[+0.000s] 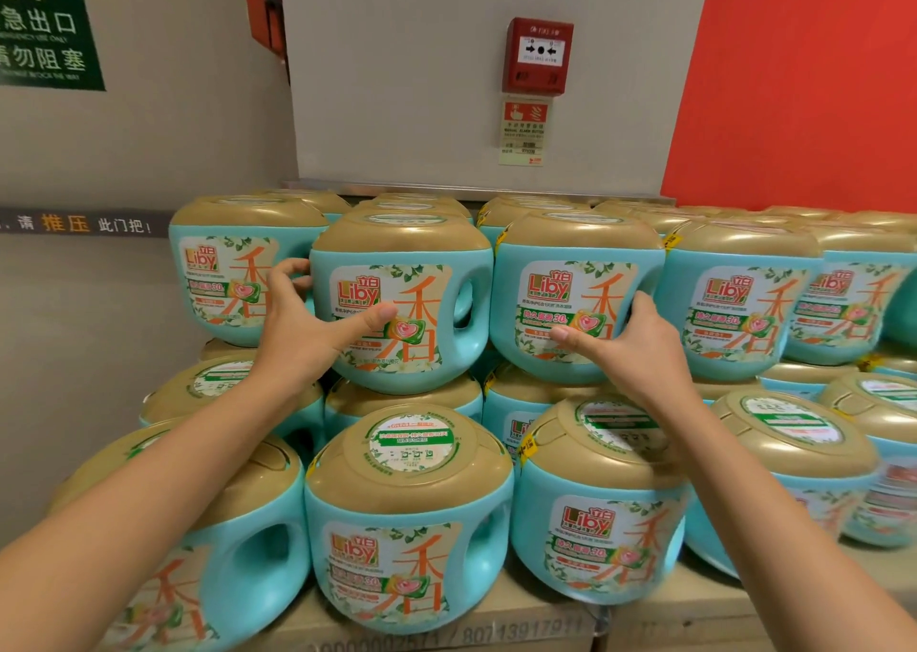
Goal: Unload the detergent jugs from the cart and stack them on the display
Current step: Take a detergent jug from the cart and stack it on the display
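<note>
step: we seat top-row jugs | left hand (307,329) grips mid jug (422,353); right hand (625,348) grips next jug (560,289) | next: we likely nudge both flush and level

A shop: stacked branded detergent jugs (402,304) on display.

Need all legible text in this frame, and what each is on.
"Liby", "立白", "香", "30": labels of turquoise plastic jugs with gold lids.
"FIRE": red wall alarm box.
"推压 此门把": dark strip on left wall.
"急出口", "勿阻塞": green wall sign.
Digits on brown cardboard carton, small label print: too blurred.
</note>
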`<state>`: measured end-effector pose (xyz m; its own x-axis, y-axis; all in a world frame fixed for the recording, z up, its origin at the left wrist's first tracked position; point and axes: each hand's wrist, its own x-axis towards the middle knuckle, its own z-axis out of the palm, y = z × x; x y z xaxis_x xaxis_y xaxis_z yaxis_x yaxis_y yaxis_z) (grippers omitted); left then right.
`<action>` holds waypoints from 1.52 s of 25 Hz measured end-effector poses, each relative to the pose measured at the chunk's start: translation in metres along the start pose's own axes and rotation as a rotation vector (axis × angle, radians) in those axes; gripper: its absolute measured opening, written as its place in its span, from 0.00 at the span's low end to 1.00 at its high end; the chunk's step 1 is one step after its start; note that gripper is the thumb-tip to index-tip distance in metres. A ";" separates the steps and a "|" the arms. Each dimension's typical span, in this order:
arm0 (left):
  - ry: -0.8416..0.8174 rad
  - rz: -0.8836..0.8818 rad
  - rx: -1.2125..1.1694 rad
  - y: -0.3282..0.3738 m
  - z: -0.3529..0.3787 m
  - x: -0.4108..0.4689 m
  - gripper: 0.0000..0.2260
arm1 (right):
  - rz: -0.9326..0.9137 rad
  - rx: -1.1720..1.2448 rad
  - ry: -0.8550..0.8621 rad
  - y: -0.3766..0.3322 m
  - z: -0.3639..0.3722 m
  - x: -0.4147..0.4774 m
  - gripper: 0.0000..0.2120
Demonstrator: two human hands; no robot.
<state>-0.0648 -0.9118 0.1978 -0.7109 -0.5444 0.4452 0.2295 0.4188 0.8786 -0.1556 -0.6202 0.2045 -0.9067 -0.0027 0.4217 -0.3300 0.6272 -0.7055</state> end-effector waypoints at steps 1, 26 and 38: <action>0.031 0.004 0.029 0.001 -0.001 -0.001 0.47 | -0.009 0.015 0.012 0.000 -0.004 -0.003 0.37; -0.581 -0.521 -0.181 0.019 0.177 -0.488 0.07 | 0.467 0.437 -0.010 0.290 -0.210 -0.388 0.13; -1.122 -0.599 -0.137 0.034 0.318 -0.544 0.08 | 0.817 0.380 0.238 0.370 -0.340 -0.444 0.07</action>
<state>0.1183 -0.3704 -0.0698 -0.8802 0.3157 -0.3545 -0.3006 0.2073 0.9310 0.2137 -0.1218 -0.0501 -0.8318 0.5130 -0.2119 0.2850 0.0672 -0.9562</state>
